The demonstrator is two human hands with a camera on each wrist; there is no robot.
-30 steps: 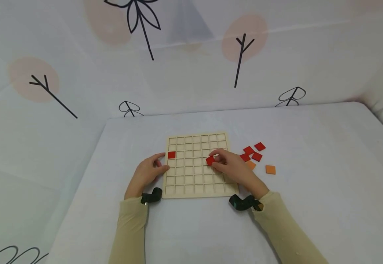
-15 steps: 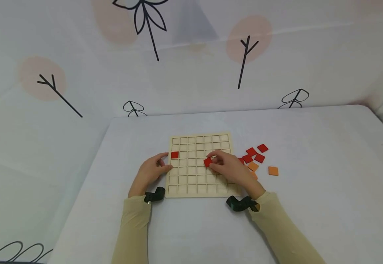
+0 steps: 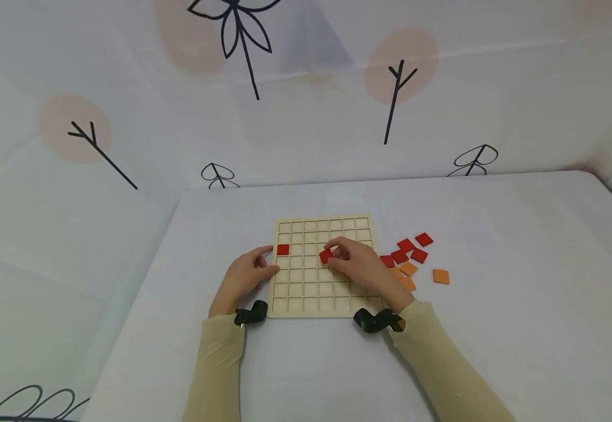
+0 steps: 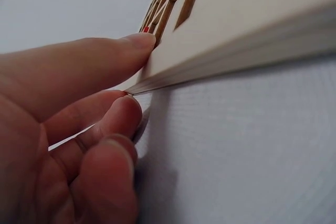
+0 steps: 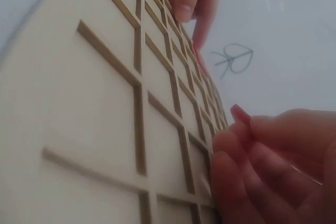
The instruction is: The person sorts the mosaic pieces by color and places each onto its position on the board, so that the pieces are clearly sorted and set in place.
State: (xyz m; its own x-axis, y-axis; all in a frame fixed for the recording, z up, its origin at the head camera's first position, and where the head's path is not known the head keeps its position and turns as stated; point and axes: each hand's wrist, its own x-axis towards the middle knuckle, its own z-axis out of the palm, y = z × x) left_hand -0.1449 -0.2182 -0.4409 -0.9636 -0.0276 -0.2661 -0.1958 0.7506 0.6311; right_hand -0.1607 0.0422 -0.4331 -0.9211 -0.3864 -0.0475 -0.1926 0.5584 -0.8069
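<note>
A pale wooden grid board (image 3: pixel 310 289) lies on the table, one red square tile (image 3: pixel 282 249) sitting in a cell of its leftmost column. My left hand (image 3: pixel 242 275) holds the board's left edge; in the left wrist view its thumb (image 4: pixel 134 45) lies on the rim while curled fingers meet the side. Over the middle of the board, my right hand (image 3: pixel 357 264) pinches another red tile (image 3: pixel 325 256) between thumb and fingers. The right wrist view shows this tile (image 5: pixel 240 114) tilted, raised above the cells.
Right of the board lie several loose red tiles (image 3: pixel 400 257) and orange tiles (image 3: pixel 408 268), some partly behind the right forearm. A single orange tile (image 3: pixel 441 276) lies farther right. White patterned cloth (image 3: pixel 306 117) rises behind the table (image 3: pixel 496 234).
My right hand has carried the pinched red tile leftward across the board. The left hand keeps its place at the board's edge. The whole head view has shifted slightly.
</note>
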